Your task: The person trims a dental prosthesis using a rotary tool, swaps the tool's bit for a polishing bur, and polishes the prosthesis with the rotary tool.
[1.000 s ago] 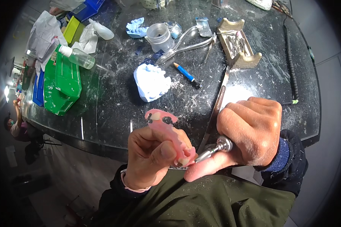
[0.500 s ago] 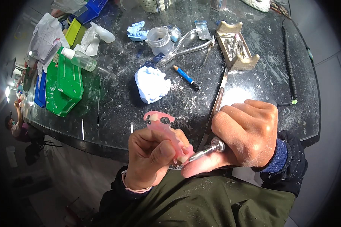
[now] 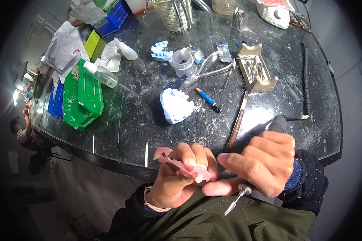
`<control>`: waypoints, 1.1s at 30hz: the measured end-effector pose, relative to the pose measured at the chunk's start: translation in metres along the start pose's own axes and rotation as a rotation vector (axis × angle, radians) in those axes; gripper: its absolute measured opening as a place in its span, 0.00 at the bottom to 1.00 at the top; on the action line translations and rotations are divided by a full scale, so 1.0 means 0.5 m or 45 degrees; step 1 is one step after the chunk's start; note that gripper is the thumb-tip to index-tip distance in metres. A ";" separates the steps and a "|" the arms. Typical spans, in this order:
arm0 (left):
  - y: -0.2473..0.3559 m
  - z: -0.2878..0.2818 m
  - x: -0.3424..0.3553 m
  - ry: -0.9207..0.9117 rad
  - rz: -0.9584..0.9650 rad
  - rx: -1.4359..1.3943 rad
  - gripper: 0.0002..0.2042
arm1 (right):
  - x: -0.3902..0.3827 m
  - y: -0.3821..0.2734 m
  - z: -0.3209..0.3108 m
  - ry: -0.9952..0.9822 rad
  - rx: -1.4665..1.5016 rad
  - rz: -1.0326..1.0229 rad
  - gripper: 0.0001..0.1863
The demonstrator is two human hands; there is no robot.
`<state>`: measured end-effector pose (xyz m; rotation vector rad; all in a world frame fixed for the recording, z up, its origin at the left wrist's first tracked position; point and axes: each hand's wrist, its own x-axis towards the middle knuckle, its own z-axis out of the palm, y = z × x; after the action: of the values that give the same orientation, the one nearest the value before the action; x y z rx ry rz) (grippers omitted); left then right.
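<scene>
Currently, we are finding the left hand (image 3: 171,188) gripping the pink denture (image 3: 199,173) in its bent fingers, near the front edge of the black table (image 3: 145,120). We are also noting the right hand (image 3: 265,164) curling its fingers around the handpiece (image 3: 244,189), whose metal tip is pointing down over the green apron (image 3: 181,225), apart from the denture. Beyond the hands, we are seeing a pale blue model (image 3: 175,106), a pencil (image 3: 207,99) and a knife (image 3: 238,120) lying on the table, the knife being nearest the right hand.
</scene>
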<state>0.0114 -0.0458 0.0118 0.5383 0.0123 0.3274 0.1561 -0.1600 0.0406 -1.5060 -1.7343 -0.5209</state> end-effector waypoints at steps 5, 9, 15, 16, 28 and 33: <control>-0.012 0.005 0.007 -0.001 0.027 0.018 0.05 | -0.004 -0.007 0.003 0.034 0.103 -0.039 0.16; -0.012 0.002 0.008 0.045 0.127 0.287 0.05 | -0.006 -0.003 0.004 0.070 0.132 -0.048 0.15; 0.009 0.034 0.002 0.233 0.200 0.651 0.08 | 0.002 -0.002 -0.004 0.062 0.126 0.004 0.20; 0.007 0.041 0.002 0.308 0.182 0.737 0.12 | 0.003 -0.002 -0.005 0.057 0.152 0.022 0.21; 0.010 -0.004 -0.011 0.081 0.478 0.911 0.12 | 0.000 -0.009 -0.015 -0.029 0.124 0.049 0.27; 0.010 0.023 -0.002 0.031 0.503 0.729 0.17 | 0.004 -0.004 -0.015 -0.037 0.145 0.041 0.25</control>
<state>0.0101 -0.0476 0.0241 1.1090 0.0234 0.7257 0.1562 -0.1645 0.0470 -1.4648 -1.7291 -0.3791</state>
